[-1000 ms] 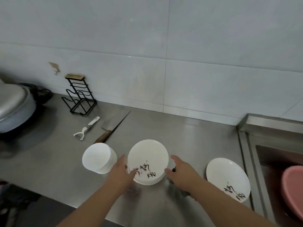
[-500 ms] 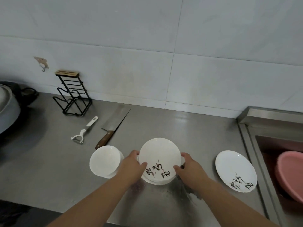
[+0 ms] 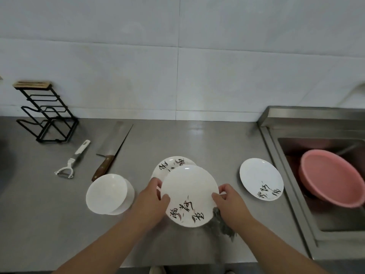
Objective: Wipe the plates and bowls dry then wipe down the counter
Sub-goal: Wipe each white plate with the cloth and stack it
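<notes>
nearest me, the left hand [image 3: 152,202] and the right hand [image 3: 231,206] are both gripping a white plate [image 3: 189,192] by opposite rims, thumbs curling over the top, holding it above the steel counter [image 3: 49,224]. a grey cloth [image 3: 219,224] is bunching under the right palm; whether the fingers are pinching it too, i cannot tell. this is looking like the plate-drying step. the next move is calling for one hand to steady the rim while the cloth hand is rubbing the face. just behind, a stack of plates [image 3: 171,164] is sitting half hidden, so their number is hard to make out. a stack of bowls [image 3: 107,192] is waiting to the left, a lone plate [image 3: 260,178] to the right. further back a knife [image 3: 112,149], a peeler [image 3: 73,161] and a wire rack [image 3: 45,113] are sitting, and a pink basin [image 3: 331,178] is getting cut off at the edge.
</notes>
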A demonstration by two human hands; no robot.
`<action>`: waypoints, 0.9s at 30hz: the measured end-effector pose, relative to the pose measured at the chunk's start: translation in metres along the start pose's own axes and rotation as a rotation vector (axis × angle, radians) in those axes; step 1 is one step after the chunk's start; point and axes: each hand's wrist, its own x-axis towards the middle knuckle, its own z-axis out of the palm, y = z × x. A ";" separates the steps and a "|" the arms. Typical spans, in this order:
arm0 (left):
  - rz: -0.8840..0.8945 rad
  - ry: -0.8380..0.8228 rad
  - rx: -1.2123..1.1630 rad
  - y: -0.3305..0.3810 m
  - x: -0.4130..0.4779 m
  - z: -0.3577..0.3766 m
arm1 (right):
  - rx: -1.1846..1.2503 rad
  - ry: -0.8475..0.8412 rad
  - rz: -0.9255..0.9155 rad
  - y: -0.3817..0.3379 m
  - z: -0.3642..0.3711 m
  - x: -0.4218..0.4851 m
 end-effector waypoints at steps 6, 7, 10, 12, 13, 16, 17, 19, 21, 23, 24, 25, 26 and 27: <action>0.039 -0.156 0.136 0.010 -0.035 0.046 | -0.249 -0.124 0.076 0.045 -0.047 -0.015; 0.039 -0.170 0.138 0.011 -0.039 0.057 | -0.289 -0.151 0.087 0.054 -0.054 -0.016; -0.009 -0.184 0.145 0.011 -0.051 0.090 | -0.412 -0.234 0.103 0.080 -0.068 -0.013; -0.074 -0.199 0.129 0.009 -0.055 0.113 | -0.455 -0.297 0.106 0.094 -0.073 -0.009; -0.105 -0.214 0.121 0.008 -0.056 0.124 | -0.458 -0.326 0.111 0.099 -0.075 -0.007; -0.162 -0.252 0.141 0.007 -0.054 0.150 | -0.433 -0.375 0.117 0.117 -0.078 0.000; -0.171 -0.253 0.154 0.007 -0.052 0.158 | -0.436 -0.378 0.108 0.121 -0.079 0.001; -0.182 -0.241 0.148 0.010 -0.049 0.169 | -0.441 -0.362 0.088 0.128 -0.081 0.005; -0.187 -0.220 0.136 0.012 -0.046 0.178 | -0.435 -0.330 0.071 0.131 -0.083 0.008; -0.188 -0.204 0.124 0.013 -0.044 0.183 | -0.436 -0.302 0.054 0.131 -0.086 0.012; -0.188 -0.201 0.134 0.012 -0.044 0.185 | -0.449 -0.288 0.047 0.131 -0.088 0.013; -0.185 -0.196 0.154 0.012 -0.044 0.186 | -0.472 -0.268 0.037 0.132 -0.089 0.013; -0.171 -0.185 0.181 0.012 -0.044 0.186 | -0.502 -0.240 0.028 0.131 -0.090 0.013; -0.140 -0.165 0.222 0.010 -0.045 0.186 | -0.524 -0.195 0.007 0.131 -0.090 0.014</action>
